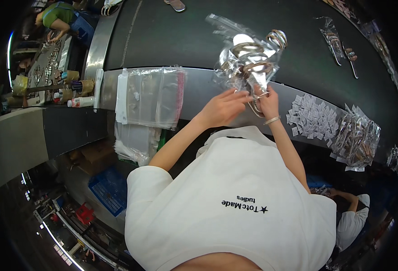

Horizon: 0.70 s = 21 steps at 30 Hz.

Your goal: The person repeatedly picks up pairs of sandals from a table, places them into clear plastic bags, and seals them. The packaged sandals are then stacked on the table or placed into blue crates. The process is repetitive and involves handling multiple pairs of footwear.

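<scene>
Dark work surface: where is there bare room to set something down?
The dark surface is bare above the clear bag stack, left of the held bagged sandals, and between those and the upper-right sandals. Crowded: the near edge, with that stack, left hand, right hand, white packets and bagged pile.

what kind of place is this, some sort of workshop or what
Most likely a footwear factory's packing area: there are shiny strapped sandals in clear plastic, a stack of clear plastic bags and, along a dark conveyor-like surface, a pile of small white packets.
</scene>
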Motion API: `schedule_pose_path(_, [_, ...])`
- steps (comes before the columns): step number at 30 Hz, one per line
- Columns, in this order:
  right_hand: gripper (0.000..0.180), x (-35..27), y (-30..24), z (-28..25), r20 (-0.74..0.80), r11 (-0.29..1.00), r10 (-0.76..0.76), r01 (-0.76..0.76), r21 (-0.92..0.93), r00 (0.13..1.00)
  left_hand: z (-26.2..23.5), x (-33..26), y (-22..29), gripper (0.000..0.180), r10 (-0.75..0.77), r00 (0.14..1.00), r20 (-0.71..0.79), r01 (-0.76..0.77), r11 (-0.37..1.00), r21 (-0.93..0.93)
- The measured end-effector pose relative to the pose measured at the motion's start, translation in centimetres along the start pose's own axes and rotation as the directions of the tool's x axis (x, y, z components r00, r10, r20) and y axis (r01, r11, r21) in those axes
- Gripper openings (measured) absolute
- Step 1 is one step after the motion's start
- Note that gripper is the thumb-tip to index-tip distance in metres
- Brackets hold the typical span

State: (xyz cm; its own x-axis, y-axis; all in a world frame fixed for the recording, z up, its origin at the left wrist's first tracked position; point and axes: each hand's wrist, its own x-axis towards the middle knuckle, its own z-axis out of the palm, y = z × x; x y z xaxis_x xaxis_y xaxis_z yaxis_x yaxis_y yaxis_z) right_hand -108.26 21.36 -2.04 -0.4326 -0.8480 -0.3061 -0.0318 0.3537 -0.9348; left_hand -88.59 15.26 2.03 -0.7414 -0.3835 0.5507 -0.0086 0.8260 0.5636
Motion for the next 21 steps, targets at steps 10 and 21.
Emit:
schedule_pose_path(10, [0.019,1.7,-7.2,1.1,-0.071,0.979,-0.155,0.163,0.122,0.985,0.3,3.3,2.6,0.020,-0.601,0.791,0.118,0.612,0.784,-0.104])
schedule_pose_path(21, [0.041,3.5,-1.4,5.4,0.045,0.909,-0.008,-0.012,0.416,0.999,-1.5,0.4,6.2,0.049,-0.804,0.573,0.156,0.311,0.038,-0.950])
